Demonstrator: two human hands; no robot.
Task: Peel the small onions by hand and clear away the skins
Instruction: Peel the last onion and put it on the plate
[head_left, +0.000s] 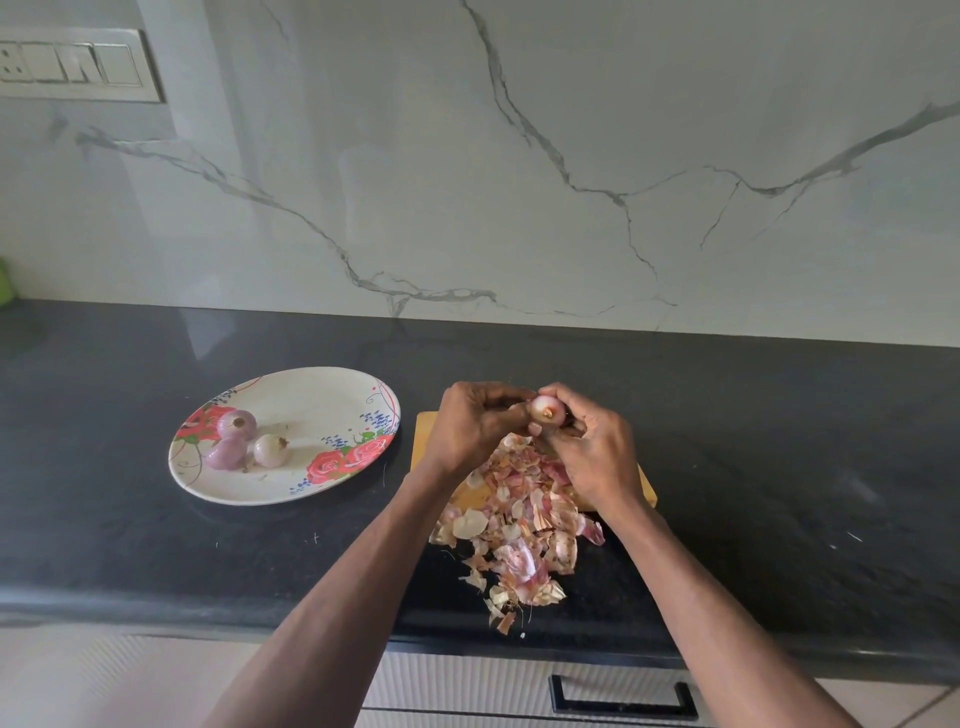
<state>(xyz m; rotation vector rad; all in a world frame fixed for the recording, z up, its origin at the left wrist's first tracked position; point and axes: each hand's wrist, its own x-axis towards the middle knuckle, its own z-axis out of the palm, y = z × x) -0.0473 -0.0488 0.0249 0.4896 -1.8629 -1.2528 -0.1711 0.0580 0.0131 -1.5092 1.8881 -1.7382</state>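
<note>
Fingers (553, 397) pinch onion (546, 409) above skins (519, 525); plate (311, 483) left.

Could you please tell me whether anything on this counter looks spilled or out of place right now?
Yes: the onion skins have spilled off the near edge of the wooden board onto the dark counter, some lying close to its front edge. Otherwise, three onions sit neatly on the floral plate.

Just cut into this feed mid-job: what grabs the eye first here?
Both hands, left and right, pinch one small onion above a wooden board. Below them a heap of skins spills off the board onto the dark counter. To the left, a floral plate holds three onions.
</note>
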